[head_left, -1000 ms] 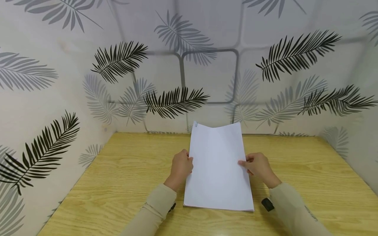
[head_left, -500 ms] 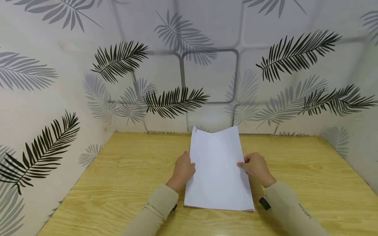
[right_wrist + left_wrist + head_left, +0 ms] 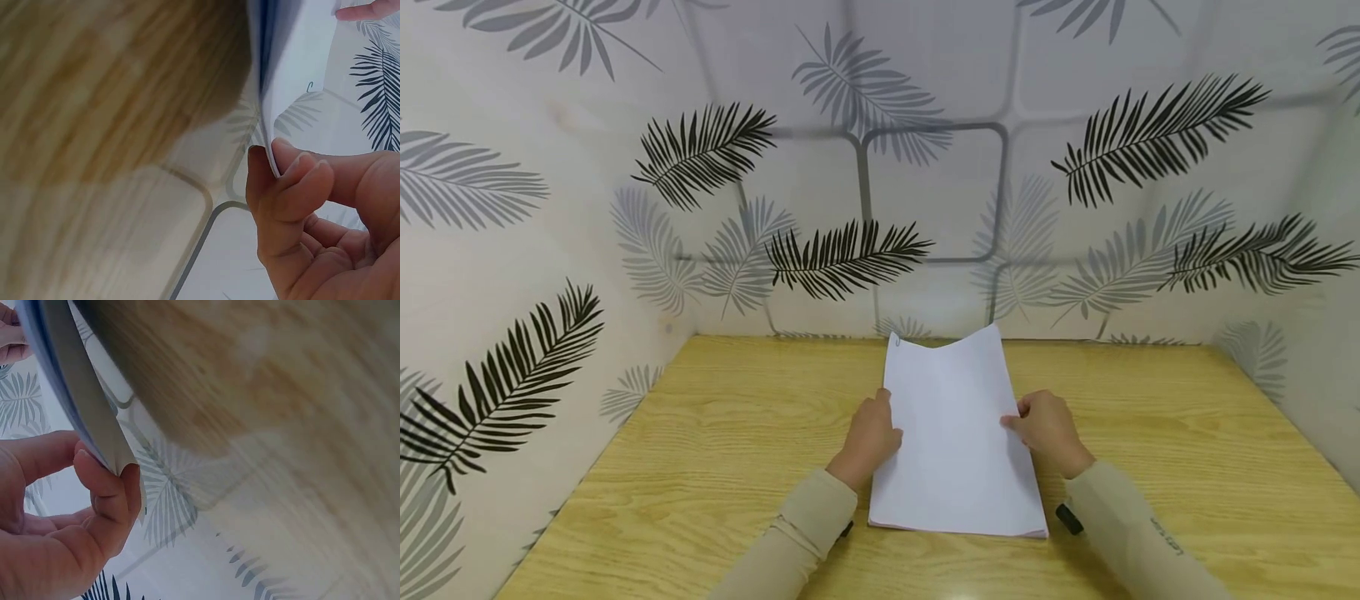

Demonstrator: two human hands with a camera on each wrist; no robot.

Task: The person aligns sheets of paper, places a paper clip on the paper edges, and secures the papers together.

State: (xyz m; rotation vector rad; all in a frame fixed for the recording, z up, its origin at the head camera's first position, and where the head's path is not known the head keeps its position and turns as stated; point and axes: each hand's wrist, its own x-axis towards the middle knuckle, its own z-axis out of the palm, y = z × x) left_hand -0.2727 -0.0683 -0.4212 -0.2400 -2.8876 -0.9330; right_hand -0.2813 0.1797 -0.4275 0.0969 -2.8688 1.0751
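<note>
A stack of white paper (image 3: 951, 450) stands tilted over the wooden table, its near edge low and its far edge raised and dipping in the middle. A small paper clip (image 3: 897, 341) sits at its far left corner. My left hand (image 3: 871, 437) pinches the left edge between thumb and fingers. On the opposite edge my right hand (image 3: 1047, 427) grips the sheets, thumb on top. The left wrist view shows the stack's edge (image 3: 94, 406) bowed between the fingers. In the right wrist view the layered sheets (image 3: 265, 81) are squeezed between thumb and fingers.
The light wooden table (image 3: 737, 417) reaches back to a wall (image 3: 925, 200) covered in leaf-patterned paper. Side walls close in at left and right. A dark wrist device (image 3: 1069, 518) shows below the right sleeve.
The far edge of the paper stack has sunk lower and dips more in the middle. Both hands have shifted slightly inward, still gripping the side edges.
</note>
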